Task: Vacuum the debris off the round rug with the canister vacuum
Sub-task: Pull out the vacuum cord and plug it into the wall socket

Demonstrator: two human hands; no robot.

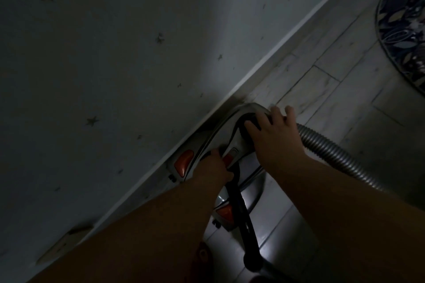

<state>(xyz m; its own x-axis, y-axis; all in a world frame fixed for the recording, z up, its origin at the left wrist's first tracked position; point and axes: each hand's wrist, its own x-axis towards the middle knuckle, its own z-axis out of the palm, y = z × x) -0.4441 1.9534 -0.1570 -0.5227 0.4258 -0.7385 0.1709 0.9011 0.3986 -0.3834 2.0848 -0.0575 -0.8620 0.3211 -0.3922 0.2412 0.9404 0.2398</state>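
The room is dim. The floor (322, 80) is of pale planks with a wood look, and a white baseboard (276, 51) runs across the view below a grey wall (103, 53) printed with small stars.

The canister vacuum (220, 131) stands on the floor just beside the baseboard, well apart from the round rug (400, 30), which lies at the upper right with a dark blue pattern. Between them I see only bare planks. A grey ribbed hose (333, 149) leaves the front of the vacuum and goes off to the right, under my right forearm.

My hands are both on the machine. The right hand (269, 131) lies on its front end with the fingers spread and nearly straight, gripping nothing. The left hand (213, 167) is curled at the dark carry handle on top, beside an orange button (182, 163) — its fingertips are hidden, but it seems to grip the handle.

A black bar (243, 213) runs from under the left hand toward the bottom edge; what it is I cannot tell. The rug is cut off by the right edge, and its surface is too dark and blurred to read. A pale plate (64, 243) low on the wall is also unclear — perhaps a socket.
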